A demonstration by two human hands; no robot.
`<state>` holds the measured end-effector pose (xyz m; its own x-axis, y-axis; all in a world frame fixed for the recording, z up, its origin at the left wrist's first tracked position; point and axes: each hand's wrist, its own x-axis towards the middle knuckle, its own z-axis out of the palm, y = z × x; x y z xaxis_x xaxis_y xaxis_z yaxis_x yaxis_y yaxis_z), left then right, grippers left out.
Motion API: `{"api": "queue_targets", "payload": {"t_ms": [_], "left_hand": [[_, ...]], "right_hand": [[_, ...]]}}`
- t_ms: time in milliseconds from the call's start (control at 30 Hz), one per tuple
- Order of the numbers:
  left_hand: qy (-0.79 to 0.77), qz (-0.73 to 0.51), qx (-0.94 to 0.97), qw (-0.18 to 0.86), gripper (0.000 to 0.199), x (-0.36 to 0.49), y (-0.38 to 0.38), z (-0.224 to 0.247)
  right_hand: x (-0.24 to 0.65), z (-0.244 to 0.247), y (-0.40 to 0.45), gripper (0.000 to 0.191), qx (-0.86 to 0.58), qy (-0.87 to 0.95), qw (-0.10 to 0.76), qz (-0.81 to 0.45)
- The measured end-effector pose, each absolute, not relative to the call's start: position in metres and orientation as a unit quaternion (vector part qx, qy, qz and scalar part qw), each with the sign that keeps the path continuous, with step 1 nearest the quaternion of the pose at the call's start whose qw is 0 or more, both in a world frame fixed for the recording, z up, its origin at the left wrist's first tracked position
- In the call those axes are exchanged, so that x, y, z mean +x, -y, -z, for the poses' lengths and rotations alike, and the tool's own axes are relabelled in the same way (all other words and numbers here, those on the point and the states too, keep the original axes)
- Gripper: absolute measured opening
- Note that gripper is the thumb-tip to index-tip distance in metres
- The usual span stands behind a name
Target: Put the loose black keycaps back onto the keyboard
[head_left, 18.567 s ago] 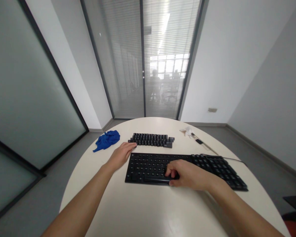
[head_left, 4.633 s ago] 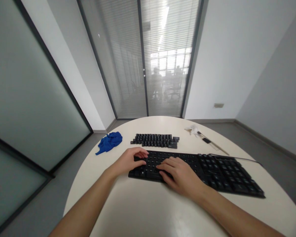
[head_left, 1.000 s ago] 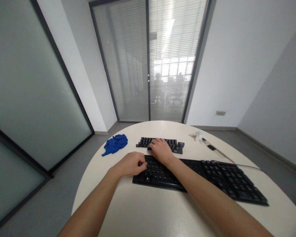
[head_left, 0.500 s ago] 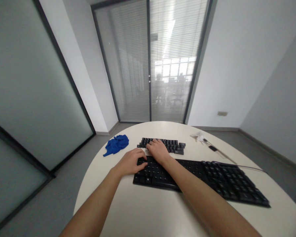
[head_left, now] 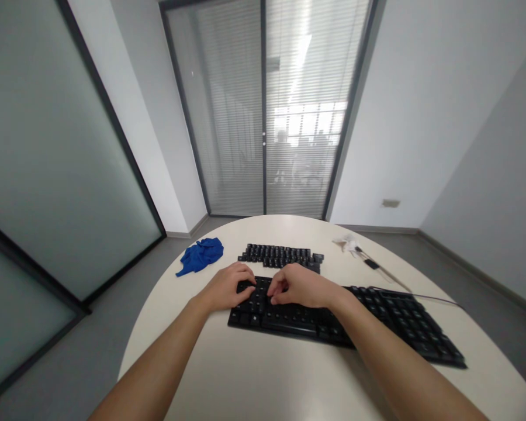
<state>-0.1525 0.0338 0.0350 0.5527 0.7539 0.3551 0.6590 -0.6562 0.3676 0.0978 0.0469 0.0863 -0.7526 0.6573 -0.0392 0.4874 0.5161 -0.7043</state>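
Note:
A long black keyboard (head_left: 298,325) lies across the table; several positions on its left and middle part show bare sockets without keycaps. My left hand (head_left: 230,286) rests on the keyboard's left end, thumb and fingers apart. Above the letter area, my right hand (head_left: 304,286) is closed in a pinch on what looks like a small black keycap, mostly hidden by the fingers. Behind the keyboard, loose black keycaps (head_left: 276,254) lie in rows, with my right hand in front of their right part.
A crumpled blue cloth (head_left: 201,254) lies at the table's left. At the right are a white crumpled tissue (head_left: 345,242) and a thin brush-like stick (head_left: 381,268). The keyboard's cable (head_left: 438,300) runs off to the right. The round white table (head_left: 245,374) has a curved edge.
My right hand has come back from the loose keycaps to above the keyboard, its fingers now drawn into a pinch. My left hand stays on the keyboard's left end. The view has shifted slightly.

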Motion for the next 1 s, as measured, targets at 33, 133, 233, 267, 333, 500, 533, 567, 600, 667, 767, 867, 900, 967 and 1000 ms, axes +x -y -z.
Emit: {"api": "queue_targets", "payload": {"t_ms": [33, 133, 233, 267, 333, 500, 533, 567, 600, 667, 767, 867, 900, 967, 1000], "left_hand": [[-0.402, -0.249, 0.876, 0.097, 0.013, -0.152, -0.033, -0.035], [-0.397, -0.257, 0.876, 0.096, 0.014, -0.151, -0.033, -0.036], [-0.396, -0.258, 0.876, 0.094, 0.013, -0.15, -0.033, -0.035], [-0.398, -0.258, 0.876, 0.093, 0.013, -0.15, -0.034, -0.034], [-0.4, -0.256, 0.875, 0.092, 0.013, -0.15, -0.034, -0.034], [-0.391, -0.265, 0.878, 0.083, 0.013, -0.15, -0.034, -0.032], [-0.389, -0.267, 0.878, 0.081, 0.013, -0.15, -0.034, -0.032], [-0.386, -0.268, 0.879, 0.08, 0.013, -0.15, -0.034, -0.032], [-0.385, -0.268, 0.88, 0.08, 0.013, -0.15, -0.034, -0.032], [-0.384, -0.267, 0.88, 0.081, 0.012, -0.151, -0.033, -0.034], [-0.387, -0.263, 0.88, 0.085, 0.011, -0.151, -0.032, -0.036], [-0.39, -0.256, 0.88, 0.089, 0.014, -0.15, -0.03, -0.039], [-0.39, -0.254, 0.881, 0.091, 0.016, -0.15, -0.03, -0.04], [-0.387, -0.248, 0.883, 0.097, 0.021, -0.149, -0.029, -0.042], [-0.384, -0.244, 0.885, 0.102, 0.023, -0.149, -0.028, -0.043]], "right_hand": [[0.096, -0.086, -0.045, 0.019, -0.333, 0.864, 0.106, -0.363], [0.091, -0.084, -0.041, 0.015, -0.335, 0.868, 0.083, -0.357], [0.087, -0.085, -0.037, 0.011, -0.343, 0.875, 0.071, -0.335], [0.086, -0.086, -0.036, 0.01, -0.346, 0.878, 0.069, -0.324], [0.084, -0.09, -0.034, 0.009, -0.354, 0.882, 0.065, -0.305], [0.083, -0.095, -0.031, 0.006, -0.365, 0.89, 0.046, -0.269], [0.082, -0.095, -0.03, 0.006, -0.364, 0.894, 0.043, -0.259], [0.081, -0.095, -0.03, 0.006, -0.364, 0.897, 0.042, -0.248], [0.081, -0.095, -0.029, 0.007, -0.365, 0.9, 0.04, -0.236], [0.078, -0.097, -0.025, 0.009, -0.377, 0.902, 0.035, -0.208], [0.071, -0.101, -0.018, 0.013, -0.401, 0.901, 0.017, -0.165], [0.067, -0.104, -0.013, 0.014, -0.417, 0.899, -0.003, -0.136], [0.067, -0.104, -0.012, 0.013, -0.419, 0.898, -0.007, -0.133], [0.069, -0.103, -0.015, 0.013, -0.409, 0.901, -0.006, -0.141], [0.071, -0.101, -0.017, 0.014, -0.396, 0.905, -0.002, -0.152]]}}
